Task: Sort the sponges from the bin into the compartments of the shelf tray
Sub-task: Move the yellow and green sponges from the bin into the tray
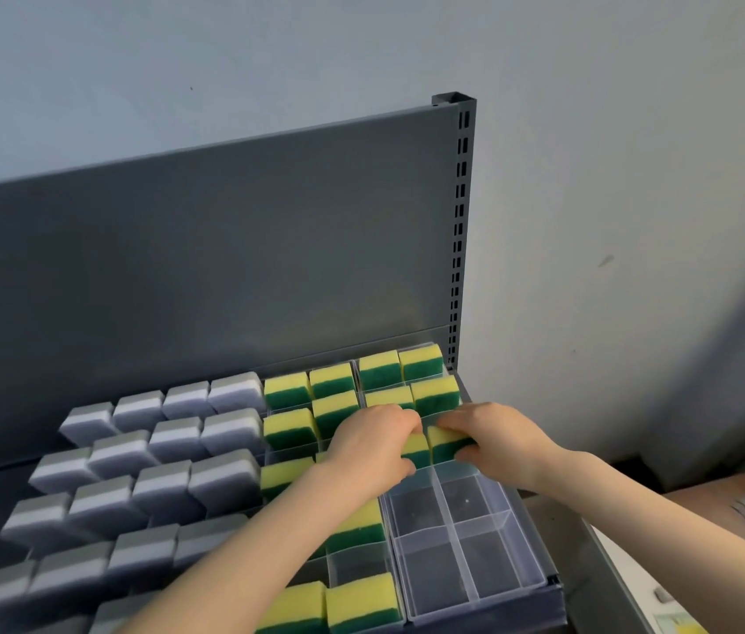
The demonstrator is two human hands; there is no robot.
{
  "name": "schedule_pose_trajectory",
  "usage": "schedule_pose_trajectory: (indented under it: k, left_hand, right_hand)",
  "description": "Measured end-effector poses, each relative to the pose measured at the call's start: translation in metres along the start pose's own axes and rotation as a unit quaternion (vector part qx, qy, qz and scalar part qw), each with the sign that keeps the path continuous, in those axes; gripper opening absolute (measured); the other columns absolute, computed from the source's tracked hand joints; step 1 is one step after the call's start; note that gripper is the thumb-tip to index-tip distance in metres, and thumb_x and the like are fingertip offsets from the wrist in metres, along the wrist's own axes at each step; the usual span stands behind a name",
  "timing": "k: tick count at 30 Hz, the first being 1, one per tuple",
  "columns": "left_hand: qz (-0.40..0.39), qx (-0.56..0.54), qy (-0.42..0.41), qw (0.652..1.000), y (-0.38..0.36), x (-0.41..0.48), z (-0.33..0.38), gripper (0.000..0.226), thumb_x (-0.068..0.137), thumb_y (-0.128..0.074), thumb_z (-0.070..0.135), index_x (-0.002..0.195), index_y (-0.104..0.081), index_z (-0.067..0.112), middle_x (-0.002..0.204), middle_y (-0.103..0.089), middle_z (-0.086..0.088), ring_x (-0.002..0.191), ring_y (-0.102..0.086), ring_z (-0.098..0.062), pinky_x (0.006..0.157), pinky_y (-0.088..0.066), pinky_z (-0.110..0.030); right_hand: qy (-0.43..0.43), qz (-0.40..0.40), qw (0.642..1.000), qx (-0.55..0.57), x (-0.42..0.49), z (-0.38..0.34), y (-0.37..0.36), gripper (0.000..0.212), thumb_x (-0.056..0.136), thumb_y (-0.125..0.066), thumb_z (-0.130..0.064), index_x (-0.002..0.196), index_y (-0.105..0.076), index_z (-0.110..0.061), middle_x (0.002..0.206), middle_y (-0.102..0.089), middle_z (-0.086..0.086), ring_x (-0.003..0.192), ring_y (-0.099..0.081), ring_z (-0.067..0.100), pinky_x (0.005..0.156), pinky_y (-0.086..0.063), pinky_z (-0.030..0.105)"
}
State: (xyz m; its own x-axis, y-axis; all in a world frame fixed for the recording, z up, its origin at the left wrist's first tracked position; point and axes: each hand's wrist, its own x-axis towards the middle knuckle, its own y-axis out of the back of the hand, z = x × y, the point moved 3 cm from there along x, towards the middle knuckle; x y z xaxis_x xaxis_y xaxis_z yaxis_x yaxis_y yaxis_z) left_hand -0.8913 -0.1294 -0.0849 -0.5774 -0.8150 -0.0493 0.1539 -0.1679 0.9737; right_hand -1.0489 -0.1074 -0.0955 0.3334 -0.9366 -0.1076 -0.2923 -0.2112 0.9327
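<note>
**Over the clear tray, both hands seat two sponges side by side**

Over the right-hand clear tray on the grey shelf, both hands meet at its third row of compartments. The left hand curls around a yellow-and-green sponge, thumb below and fingers over the top, so most of that sponge is hidden; only its right end shows. The right hand pinches a second yellow-and-green sponge, fingertips on its far top edge and thumb at its near right corner. The two held sponges stand upright, yellow on top, green below, touching each other across the tray's centre divider. Whether they are fully seated in their compartments cannot be told.

Just beyond the two grips, four more yellow-and-green sponges fill the tray's two back rows. Just nearer than the grips, four compartments of the same tray show only their clear bottoms and walls.

Left of the left hand's grip, under and around the forearm, a neighbouring clear tray holds further yellow-and-green sponges, with one bare compartment near its front. Further left again, rows of grey-and-white sponges stand leaning in ranks across the shelf.

Behind everything rises the shelf's grey back panel, with a slotted upright post at its right edge against a pale wall. The bin itself is not clearly seen.
</note>
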Motion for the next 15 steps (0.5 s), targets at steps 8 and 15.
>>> schedule_pose_trajectory:
  k: [8,15]
  left_hand:
    - [0.005,-0.003,0.007,1.0,0.006,-0.005,-0.001,0.056,0.078,-0.074,0.035,0.129,-0.053,0.026,0.119,-0.059,0.005,0.103,-0.057,-0.017,0.083,-0.052,-0.032]
    - [0.049,-0.011,0.037,0.998,0.027,-0.019,-0.004,0.06,0.081,-0.068,0.044,0.136,-0.046,0.033,0.132,-0.053,0.009,0.114,-0.054,-0.012,0.087,-0.052,-0.031]
  right_hand:
    - [0.001,0.018,1.0,0.009,-0.003,0.0,0.008,0.039,0.079,-0.062,-0.022,0.117,-0.057,-0.03,0.11,-0.063,-0.009,0.094,-0.056,0.013,0.081,-0.05,0.028]
    - [0.01,0.063,0.998,0.002,-0.006,0.006,0.029,0.05,0.084,-0.063,-0.039,0.131,-0.05,-0.031,0.131,-0.056,-0.011,0.114,-0.053,0.01,0.092,-0.039,0.02]
